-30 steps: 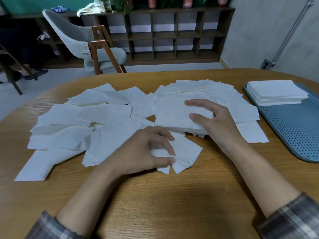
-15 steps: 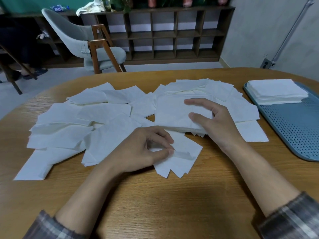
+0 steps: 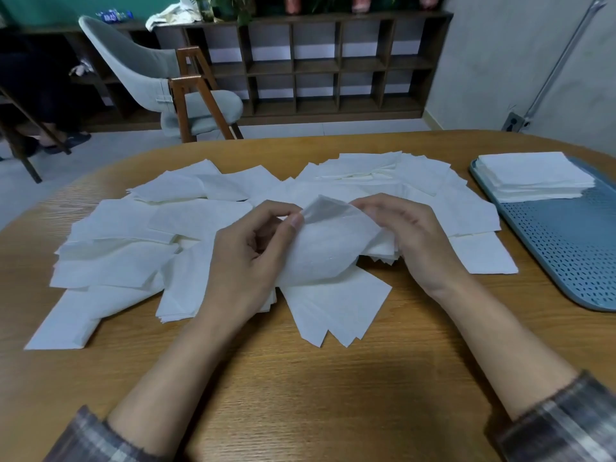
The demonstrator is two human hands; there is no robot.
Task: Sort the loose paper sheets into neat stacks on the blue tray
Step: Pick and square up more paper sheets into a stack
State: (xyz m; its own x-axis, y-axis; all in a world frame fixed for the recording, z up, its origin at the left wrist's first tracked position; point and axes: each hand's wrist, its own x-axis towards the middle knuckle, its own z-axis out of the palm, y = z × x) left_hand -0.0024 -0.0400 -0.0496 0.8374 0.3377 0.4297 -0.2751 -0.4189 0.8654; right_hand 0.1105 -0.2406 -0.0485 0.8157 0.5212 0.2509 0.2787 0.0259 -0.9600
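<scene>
Gathering step: left of the blue tray (image 3: 566,255), the left hand (image 3: 246,258) pinches the corner of a lifted sheet (image 3: 330,241); fingers of the right hand (image 3: 410,241) curl round a gathered bundle (image 3: 383,253). Next, likely: lay sheet on bundle, squaring edges.

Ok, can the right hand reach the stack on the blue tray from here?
Probably yes: only flat loose sheets and table lie between the right hand and the stack, though it holds a lifted sheet.
</scene>
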